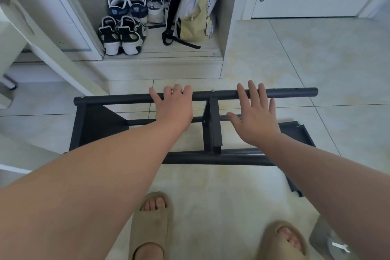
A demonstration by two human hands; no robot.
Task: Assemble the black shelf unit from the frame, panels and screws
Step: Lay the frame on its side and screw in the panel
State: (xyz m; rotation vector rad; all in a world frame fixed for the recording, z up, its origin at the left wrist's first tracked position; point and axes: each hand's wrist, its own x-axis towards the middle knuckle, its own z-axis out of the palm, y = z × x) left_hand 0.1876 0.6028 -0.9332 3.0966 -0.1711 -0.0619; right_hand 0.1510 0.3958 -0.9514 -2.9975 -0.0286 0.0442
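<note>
We steady the black tubular metal shelf frame, prob. to reposition: left hand fingers curl round it, right hand flat, empty. Next: grip w/ both.

Soft, even light fills my view, bright on the pale floor, with faint shadows and mild glare. The fingers of my right hand look sharp; straight lines bow toward the upper left edge.

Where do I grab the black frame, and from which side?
Grip its far round tube from above, one hand each side of the centre panel: it lies bare on top, thin enough to wrap. The left hand curls over it; the right hand is open.
</note>
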